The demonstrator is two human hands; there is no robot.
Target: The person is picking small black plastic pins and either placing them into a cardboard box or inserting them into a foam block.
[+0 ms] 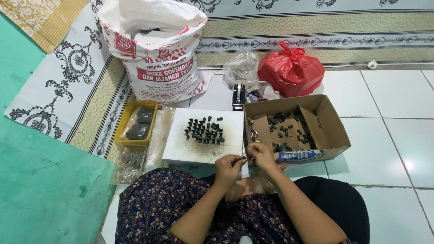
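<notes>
Left hand [228, 166] and right hand [261, 156], grips pinching one small part [244, 159] at white board [181, 151] edge.

Bright, even light, soft shadows, glare on the floor tiles [407, 149], edges bowed.

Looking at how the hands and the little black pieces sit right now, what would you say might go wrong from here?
The left hand and right hand pinch something tiny over the edge of the white square board; it might slip into the lap. A forearm might also topple the small black pieces standing in rows, or nudge the open brown cardboard box close by the right hand.
</notes>
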